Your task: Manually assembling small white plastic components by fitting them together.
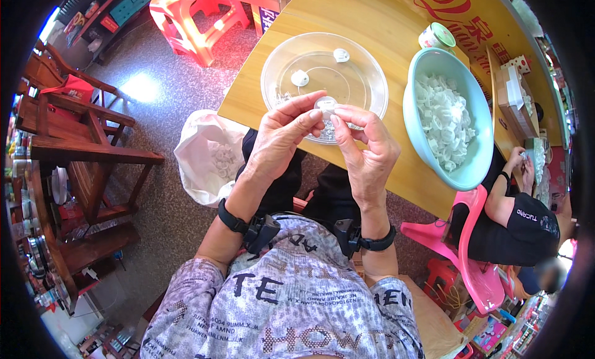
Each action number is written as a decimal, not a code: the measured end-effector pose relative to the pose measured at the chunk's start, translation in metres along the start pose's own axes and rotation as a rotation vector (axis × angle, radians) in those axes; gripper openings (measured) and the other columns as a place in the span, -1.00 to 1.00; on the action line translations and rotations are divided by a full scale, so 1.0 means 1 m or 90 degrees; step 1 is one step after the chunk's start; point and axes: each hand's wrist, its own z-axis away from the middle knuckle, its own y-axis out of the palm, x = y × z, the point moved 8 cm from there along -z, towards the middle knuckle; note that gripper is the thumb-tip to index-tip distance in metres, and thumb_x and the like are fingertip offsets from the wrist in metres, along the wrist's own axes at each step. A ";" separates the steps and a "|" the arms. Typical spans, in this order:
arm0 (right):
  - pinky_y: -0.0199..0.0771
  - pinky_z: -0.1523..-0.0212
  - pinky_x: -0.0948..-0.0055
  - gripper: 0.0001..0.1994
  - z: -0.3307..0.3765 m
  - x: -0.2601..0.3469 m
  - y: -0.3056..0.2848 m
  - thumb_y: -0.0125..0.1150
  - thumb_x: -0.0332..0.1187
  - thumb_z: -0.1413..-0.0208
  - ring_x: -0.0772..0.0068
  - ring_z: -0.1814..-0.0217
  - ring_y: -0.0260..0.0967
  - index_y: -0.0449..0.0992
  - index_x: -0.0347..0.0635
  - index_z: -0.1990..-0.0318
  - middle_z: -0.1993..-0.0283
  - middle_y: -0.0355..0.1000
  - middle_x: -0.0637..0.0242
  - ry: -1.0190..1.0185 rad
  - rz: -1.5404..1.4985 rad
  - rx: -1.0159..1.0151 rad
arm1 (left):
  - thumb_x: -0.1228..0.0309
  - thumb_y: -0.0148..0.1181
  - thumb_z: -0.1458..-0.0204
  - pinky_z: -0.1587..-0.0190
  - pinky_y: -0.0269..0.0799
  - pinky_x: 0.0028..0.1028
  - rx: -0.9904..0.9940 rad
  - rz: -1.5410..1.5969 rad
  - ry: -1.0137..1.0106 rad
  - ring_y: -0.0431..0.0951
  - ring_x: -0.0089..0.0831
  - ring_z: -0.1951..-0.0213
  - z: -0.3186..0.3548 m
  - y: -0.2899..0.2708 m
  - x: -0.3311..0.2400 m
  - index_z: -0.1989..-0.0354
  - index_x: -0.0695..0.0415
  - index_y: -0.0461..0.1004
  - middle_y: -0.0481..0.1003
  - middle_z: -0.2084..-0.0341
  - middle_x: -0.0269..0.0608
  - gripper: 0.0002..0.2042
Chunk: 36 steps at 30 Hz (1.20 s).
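Between the fingertips of both hands is a small round white plastic piece (325, 103), held over the near edge of a clear round plastic tray (268, 71). My left hand (282, 133) pinches its left side with thumb and index finger. From the other side, the thumb and index finger of my right hand (370, 149) close on it. Two similar white pieces, one white round part (300, 78) and another white round part (341, 55), lie in the tray. Small clear bits (325, 133) show at its near side, partly hidden by my hands.
On the wooden table (396, 192), a pale blue basin (416, 136) full of white plastic parts stands right of the tray, with a small tub (437, 35) behind. A white sack (195, 139) sits at the left. Another person (517, 216) works at far right beside a pink chair (474, 235).
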 end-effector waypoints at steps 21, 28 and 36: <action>0.55 0.38 0.58 -0.90 0.001 0.005 0.000 0.26 -0.56 -0.01 0.53 0.34 0.50 0.53 -0.26 0.29 0.24 0.53 0.26 0.018 0.032 0.042 | 0.50 0.17 -0.09 0.31 0.38 -0.62 -0.021 -0.160 0.034 0.44 -0.64 0.38 0.004 0.002 -0.017 -0.05 0.31 0.43 0.50 0.39 -0.31 -0.66; 0.52 0.37 0.66 -0.90 0.003 -0.001 -0.001 0.24 -0.53 -0.06 0.66 0.39 0.45 0.53 -0.32 0.25 0.27 0.53 0.32 0.074 0.015 0.047 | 0.51 0.18 -0.07 0.29 0.39 -0.63 -0.013 -0.173 0.022 0.44 -0.64 0.38 0.006 0.002 -0.017 -0.05 0.29 0.43 0.50 0.36 -0.31 -0.66; 0.54 0.37 0.59 -0.92 0.006 -0.010 -0.004 0.24 -0.52 -0.07 0.61 0.37 0.48 0.52 -0.29 0.27 0.34 0.53 0.33 0.121 -0.074 0.032 | 0.53 0.25 -0.02 0.28 0.44 -0.62 0.037 -0.178 0.002 0.48 -0.60 0.35 0.008 0.003 -0.016 -0.09 0.26 0.40 0.50 0.28 -0.27 -0.59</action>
